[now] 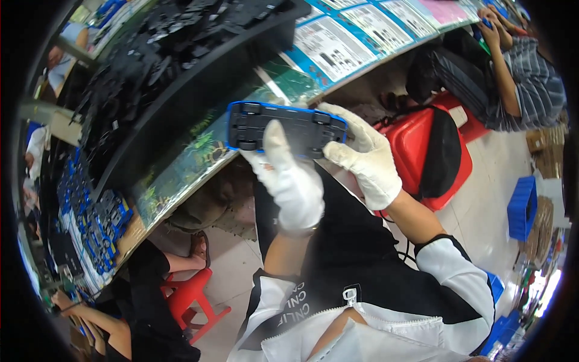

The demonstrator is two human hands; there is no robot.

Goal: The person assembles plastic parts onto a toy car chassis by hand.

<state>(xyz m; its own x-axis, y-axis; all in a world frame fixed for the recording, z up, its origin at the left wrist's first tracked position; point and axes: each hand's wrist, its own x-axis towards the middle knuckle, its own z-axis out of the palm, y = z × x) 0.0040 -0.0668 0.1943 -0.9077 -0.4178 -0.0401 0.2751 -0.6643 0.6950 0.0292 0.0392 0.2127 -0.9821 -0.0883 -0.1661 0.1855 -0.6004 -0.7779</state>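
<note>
Toy car: the blue plastic toy car with a black underside and four black wheels (286, 128) is being held upside down in the air, just off the near edge of the desk (181, 175), over the person's lap.
Left hand: the white-gloved left hand (289, 175) is closing on the toy car from below, its thumb lying across the black underside between the wheels.
Right hand: the white-gloved right hand (365, 157) is gripping the toy car's right end, fingers wrapping over the blue edge.
Doing it well: judging from the grip, both hands should be pressing on the body shell and not on the wheels, keeping the underside facing up and level so it can be seen whole.
Long black tray: the long black plastic tray heaped with black parts (181, 54) is lying on the desk beyond the toy car, well apart from it.
Blue and black parts: a heap of small blue and black parts (99, 223) is sitting far to the left of the toy car on the desk.
Printed sheets: blue-bordered printed sheets (338, 45) are lying flat beyond the toy car.
Edges: the desk's edge is running just behind and left of the toy car.
Open room: right of the toy car a red plastic stool (434, 151) and a seated person's arm (506, 72) are crowding the space; the freest room is toward the lap, below the toy car.
</note>
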